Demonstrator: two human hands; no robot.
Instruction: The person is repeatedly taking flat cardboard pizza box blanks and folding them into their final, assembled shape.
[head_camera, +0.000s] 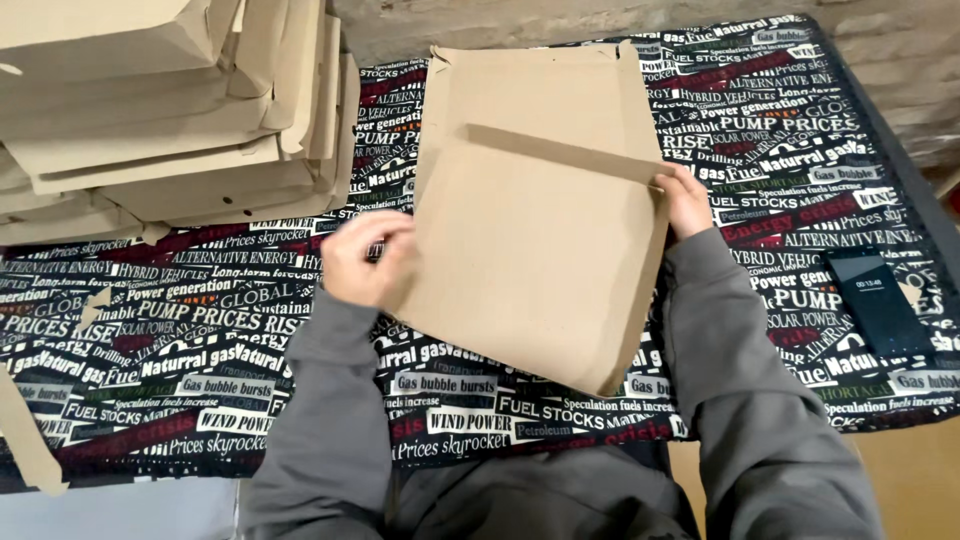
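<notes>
Two hands were on one flat cardboard box blank (530, 250), which you held tilted above the middle of the table, its far end resting toward the back edge. Your left hand (368, 258) gripped the blank's left edge about halfway down, fingers curled around the rim and blurred, so you could not tell from the picture exactly how they pinched. Your right hand (686, 202) clasped the right edge, just where a narrow folded flap (560, 152) crossed the blank at a slant; the thumb lay on the upper face and the fingers were hidden behind the board. Both of your arms wore grey sleeves (770, 400).

Under the blank lay a tablecloth (200, 340) printed all over with newspaper-style lettering in black, white and red. At the far left corner stood a tall, uneven stack of folded cardboard boxes (170, 110), near the blank but not touching it. A dark phone (880, 300) with a lit screen lay flat on the cloth to your right, well apart from the right hand. One loose strip of cardboard (28, 430) hung over the near left edge of the table, and a small scrap (95, 305) lay on the cloth below the stack.
</notes>
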